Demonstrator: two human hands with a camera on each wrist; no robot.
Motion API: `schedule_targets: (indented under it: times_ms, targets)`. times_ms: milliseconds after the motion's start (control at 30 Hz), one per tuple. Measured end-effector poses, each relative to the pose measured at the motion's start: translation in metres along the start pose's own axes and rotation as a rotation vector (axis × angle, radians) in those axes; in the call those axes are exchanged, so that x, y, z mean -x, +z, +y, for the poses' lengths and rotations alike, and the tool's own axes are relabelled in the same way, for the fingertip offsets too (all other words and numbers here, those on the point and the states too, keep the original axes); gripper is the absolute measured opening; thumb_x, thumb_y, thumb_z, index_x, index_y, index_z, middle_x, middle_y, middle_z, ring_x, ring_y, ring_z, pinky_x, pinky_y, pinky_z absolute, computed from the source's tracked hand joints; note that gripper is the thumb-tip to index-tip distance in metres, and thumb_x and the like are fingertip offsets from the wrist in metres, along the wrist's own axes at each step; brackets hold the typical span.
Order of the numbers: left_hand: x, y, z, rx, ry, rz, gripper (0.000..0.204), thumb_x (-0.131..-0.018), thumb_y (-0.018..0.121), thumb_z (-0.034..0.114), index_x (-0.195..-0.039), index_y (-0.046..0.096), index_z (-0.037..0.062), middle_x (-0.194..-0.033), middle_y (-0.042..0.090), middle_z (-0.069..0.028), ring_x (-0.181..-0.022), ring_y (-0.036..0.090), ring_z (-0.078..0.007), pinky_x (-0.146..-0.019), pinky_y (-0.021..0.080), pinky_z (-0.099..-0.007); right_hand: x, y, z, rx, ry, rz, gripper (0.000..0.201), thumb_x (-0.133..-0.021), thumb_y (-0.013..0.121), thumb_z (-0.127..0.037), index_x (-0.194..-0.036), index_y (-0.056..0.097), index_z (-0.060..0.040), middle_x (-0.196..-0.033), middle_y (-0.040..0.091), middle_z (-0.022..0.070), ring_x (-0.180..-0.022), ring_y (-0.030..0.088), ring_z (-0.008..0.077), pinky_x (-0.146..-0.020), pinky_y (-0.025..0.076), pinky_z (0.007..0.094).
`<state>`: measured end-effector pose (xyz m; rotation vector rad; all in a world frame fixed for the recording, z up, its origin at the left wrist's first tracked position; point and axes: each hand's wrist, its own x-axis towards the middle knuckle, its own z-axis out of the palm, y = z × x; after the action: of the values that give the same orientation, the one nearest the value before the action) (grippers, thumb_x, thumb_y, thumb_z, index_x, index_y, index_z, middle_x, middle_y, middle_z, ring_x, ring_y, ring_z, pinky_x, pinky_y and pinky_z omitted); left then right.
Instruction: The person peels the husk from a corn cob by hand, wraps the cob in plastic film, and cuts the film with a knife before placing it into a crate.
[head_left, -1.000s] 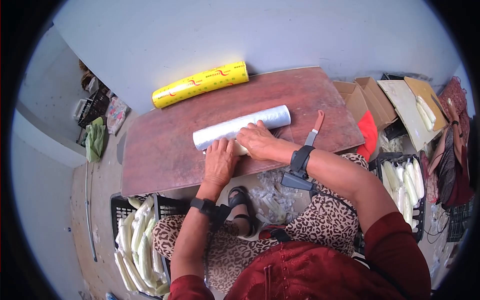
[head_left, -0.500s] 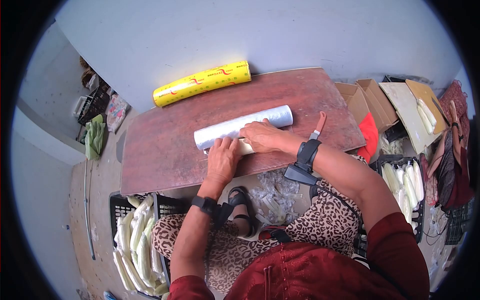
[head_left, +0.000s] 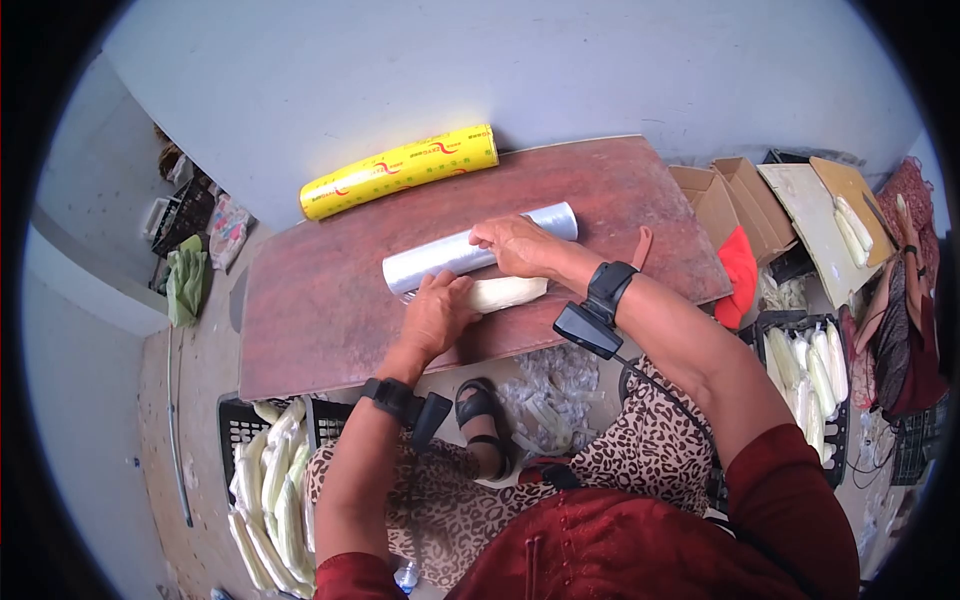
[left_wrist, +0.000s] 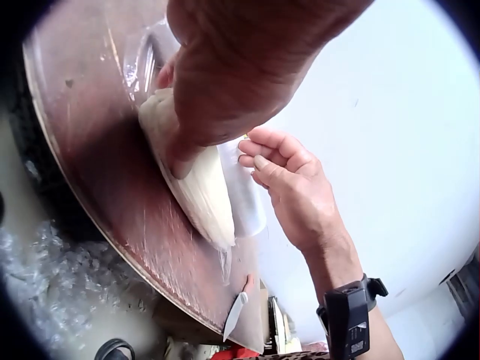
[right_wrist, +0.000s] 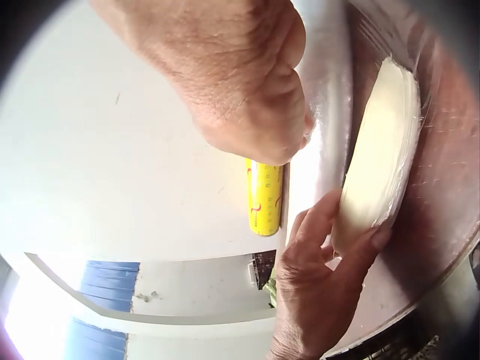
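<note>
On the wooden table lies a pale ear of corn, still in its husk, with clear film around it. My left hand grips its left end, thumb on the near side and fingers on the far side, as the right wrist view shows. Just beyond the corn is a roll of clear plastic film. My right hand is over this roll, apart from the corn, its fingers loosely bent in the left wrist view.
A yellow printed roll sits along the wall. A knife lies at the table's right. Crates of pale ears stand on both sides, and crumpled film covers the floor below. Cardboard boxes and another person's arm are at right.
My right hand has come off the corn and moved up over the film roll, leaving the corn's right end in view. The left hand stays at its left end.
</note>
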<state>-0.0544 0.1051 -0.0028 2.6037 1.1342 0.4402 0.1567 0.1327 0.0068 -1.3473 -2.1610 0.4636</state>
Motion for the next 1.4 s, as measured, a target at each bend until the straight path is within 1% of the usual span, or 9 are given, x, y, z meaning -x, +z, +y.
schedule_targets:
  times_ms: [200, 433, 600, 700, 800, 1100, 1200, 1300, 1400]
  targets:
    - [-0.024, -0.015, -0.01, -0.006, -0.037, -0.276, 0.047, -0.074, 0.077, 0.02, -0.116, 0.062, 0.0053, -0.106, 0.062, -0.0161, -0.103, 0.058, -0.0362, -0.091, 0.047, -0.0414, -0.001, -0.002, 0.007, 0.046, -0.048, 0.038, 0.031, -0.083, 0.053, -0.001, -0.113, 0.06, -0.006, -0.109, 0.065, 0.0131, -0.105, 0.06, 0.0345, -0.087, 0.046, 0.0457]
    - [-0.042, -0.015, -0.032, 0.23, -0.098, -0.469, 0.04, -0.079, 0.074, 0.022, -0.113, 0.064, 0.0041, -0.108, 0.067, -0.0161, -0.102, 0.062, -0.0282, -0.092, 0.047, -0.0361, 0.002, -0.008, 0.01, -0.026, -0.096, -0.034, 0.031, -0.083, 0.064, -0.017, -0.11, 0.06, -0.0024, -0.107, 0.063, 0.0166, -0.109, 0.056, 0.0349, -0.091, 0.043, 0.0452]
    - [-0.046, -0.008, -0.044, 0.272, -0.065, -0.465, 0.035, -0.081, 0.07, 0.026, -0.109, 0.065, 0.0048, -0.1, 0.068, -0.0174, -0.097, 0.063, -0.0336, -0.089, 0.047, -0.0395, 0.009, -0.027, -0.003, -0.085, 0.019, -0.244, 0.039, -0.078, 0.072, -0.024, -0.107, 0.06, -0.0005, -0.102, 0.061, 0.0169, -0.1, 0.058, 0.0347, -0.088, 0.046, 0.0409]
    - [-0.047, -0.022, -0.032, 0.204, -0.077, -0.524, 0.034, -0.084, 0.066, 0.029, -0.109, 0.065, 0.0047, -0.1, 0.067, -0.0184, -0.096, 0.063, -0.0335, -0.086, 0.047, -0.0407, 0.025, -0.023, -0.007, -0.099, -0.02, -0.288, 0.044, -0.075, 0.077, -0.03, -0.105, 0.061, -0.0021, -0.106, 0.061, 0.0166, -0.105, 0.056, 0.035, -0.096, 0.039, 0.0481]
    - [-0.046, -0.024, -0.03, 0.203, -0.044, -0.525, 0.028, -0.088, 0.062, 0.024, -0.106, 0.062, 0.0026, -0.091, 0.065, -0.0147, -0.086, 0.059, -0.0238, -0.081, 0.046, -0.0375, 0.039, -0.006, -0.007, 0.094, -0.038, -0.303, 0.044, -0.074, 0.078, -0.026, -0.107, 0.06, -0.0041, -0.107, 0.06, 0.0134, -0.11, 0.054, 0.0338, -0.096, 0.039, 0.0507]
    - [-0.038, -0.017, -0.041, 0.325, -0.042, -0.449, 0.026, -0.095, 0.055, 0.027, -0.104, 0.062, 0.0027, -0.091, 0.064, -0.0141, -0.087, 0.058, -0.0218, -0.082, 0.045, -0.0357, 0.026, 0.001, -0.003, 0.036, 0.042, -0.334, 0.029, -0.079, 0.072, -0.014, -0.105, 0.063, -0.007, -0.107, 0.063, 0.014, -0.108, 0.057, 0.0336, -0.092, 0.043, 0.0477]
    - [-0.033, -0.015, -0.049, 0.492, -0.161, -0.414, 0.027, -0.095, 0.055, 0.028, -0.102, 0.063, 0.0026, -0.091, 0.065, -0.0145, -0.087, 0.059, -0.0218, -0.081, 0.046, -0.0352, 0.023, 0.003, 0.004, -0.044, 0.056, -0.324, 0.027, -0.078, 0.071, -0.012, -0.103, 0.066, -0.0047, -0.102, 0.067, 0.0171, -0.101, 0.062, 0.035, -0.086, 0.047, 0.0439]
    - [-0.028, -0.018, -0.054, 0.409, -0.175, -0.321, 0.029, -0.094, 0.055, 0.029, -0.093, 0.065, 0.002, -0.086, 0.065, -0.0133, -0.083, 0.06, -0.0207, -0.078, 0.048, -0.0352, 0.021, 0.008, 0.012, -0.077, 0.028, -0.291, 0.027, -0.077, 0.071, -0.01, -0.103, 0.067, -0.0031, -0.099, 0.068, 0.0192, -0.096, 0.064, 0.0356, -0.083, 0.049, 0.0422]
    - [-0.028, -0.035, -0.063, 0.17, -0.294, -0.423, 0.03, -0.093, 0.053, 0.028, -0.09, 0.067, 0.0021, -0.084, 0.067, -0.0169, -0.079, 0.063, -0.0265, -0.077, 0.05, -0.038, 0.02, 0.006, 0.012, -0.103, 0.034, -0.301, 0.027, -0.077, 0.07, -0.01, -0.103, 0.068, -0.0027, -0.099, 0.068, 0.0197, -0.096, 0.064, 0.0358, -0.083, 0.049, 0.0419]
